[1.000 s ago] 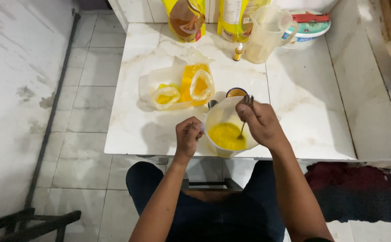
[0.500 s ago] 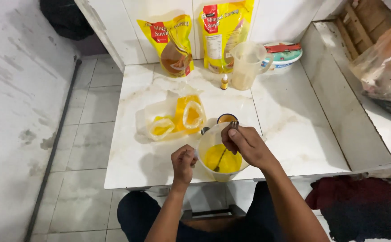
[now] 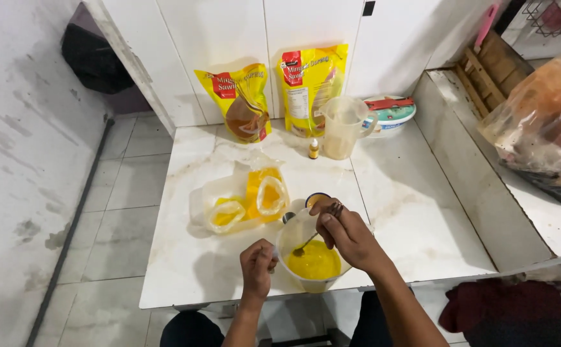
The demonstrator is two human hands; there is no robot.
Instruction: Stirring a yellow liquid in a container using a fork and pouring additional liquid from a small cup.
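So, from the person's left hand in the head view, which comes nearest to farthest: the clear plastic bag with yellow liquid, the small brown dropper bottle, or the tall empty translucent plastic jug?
From the left hand:
1. Clear plastic bag with yellow liquid, just beyond it, slightly left.
2. Small brown dropper bottle, farther back, centre.
3. Tall translucent plastic jug, rearmost, right of the bottle.

The spoon [image 3: 306, 244] has been shifted within the yellow liquid in the jug [image 3: 312, 260], now at its left side, tilted toward the right hand [image 3: 345, 234].
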